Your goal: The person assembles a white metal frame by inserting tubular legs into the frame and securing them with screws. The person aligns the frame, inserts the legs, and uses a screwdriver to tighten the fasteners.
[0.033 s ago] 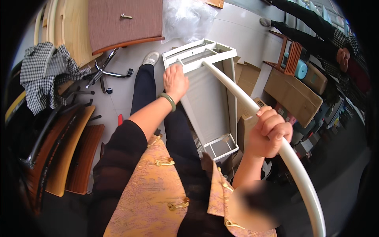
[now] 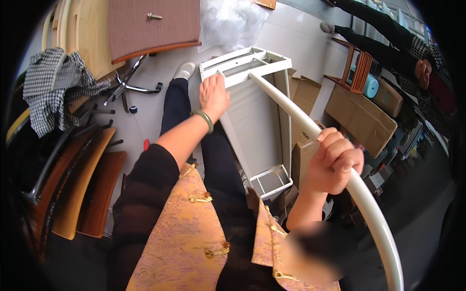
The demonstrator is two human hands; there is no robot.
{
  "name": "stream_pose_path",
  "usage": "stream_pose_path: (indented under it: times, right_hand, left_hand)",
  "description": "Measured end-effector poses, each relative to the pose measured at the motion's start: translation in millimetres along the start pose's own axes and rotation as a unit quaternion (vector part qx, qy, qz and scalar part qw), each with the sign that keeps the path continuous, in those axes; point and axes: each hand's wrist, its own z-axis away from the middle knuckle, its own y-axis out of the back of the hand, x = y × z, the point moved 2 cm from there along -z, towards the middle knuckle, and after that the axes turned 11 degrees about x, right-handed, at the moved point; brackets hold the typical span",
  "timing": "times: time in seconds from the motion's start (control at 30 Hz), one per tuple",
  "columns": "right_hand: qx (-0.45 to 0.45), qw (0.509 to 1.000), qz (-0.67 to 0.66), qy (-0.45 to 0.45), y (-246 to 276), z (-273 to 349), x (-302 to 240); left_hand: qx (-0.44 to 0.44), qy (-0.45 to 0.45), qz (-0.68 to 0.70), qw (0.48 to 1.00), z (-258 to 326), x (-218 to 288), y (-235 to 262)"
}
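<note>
A white metal frame (image 2: 279, 65) with crossbars at both ends and a grey-white panel (image 2: 255, 123) between them stands in front of my legs. My left hand (image 2: 214, 97), with a green bangle at the wrist, has its fingers curled over the frame's upper left corner. From the frame's top end a long curved white tube (image 2: 286, 105) runs toward me and off the lower right. Partway along that tube, my right hand (image 2: 335, 162) is wrapped round it in a fist. The tube's near end is out of view.
Cardboard boxes (image 2: 306, 97) lie right of the frame. A brown board with a bolt (image 2: 154, 16) on it stands beyond my left foot, above a chair base (image 2: 127, 87). Curved wooden panels (image 2: 102, 194) lean at left. Another person's legs (image 2: 369, 39) are at upper right.
My right hand and the tube have shifted very slightly to the right. Both hands keep their grip.
</note>
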Motion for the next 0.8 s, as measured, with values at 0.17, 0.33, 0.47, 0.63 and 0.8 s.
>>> stream_pose_path:
  times: [0.17,0.33,0.47,0.63,0.8]
  right_hand:
    - [-0.204,0.978,0.003,0.044,14.9,-17.1,0.2]
    - [-0.323,0.942,-0.066,0.057,10.3,-28.2,6.5]
    - [-0.127,0.989,-0.01,0.08,2.8,-4.3,7.4]
    - [0.157,0.978,0.094,0.102,-2.3,16.1,10.8]
    - [0.154,0.983,0.048,0.091,-5.1,13.5,10.0]
  left_hand:
    - [-0.188,0.019,-0.062,0.98,-17.0,-15.3,-35.9]
    - [-0.298,-0.024,-0.074,0.951,-33.2,-25.7,-42.6]
    - [-0.313,-0.05,-0.024,0.948,-37.3,-29.9,-39.1]
    - [-0.164,-0.068,0.013,0.984,-34.3,-14.0,-45.6]
    - [-0.175,-0.043,0.106,0.978,-50.8,3.0,-68.6]
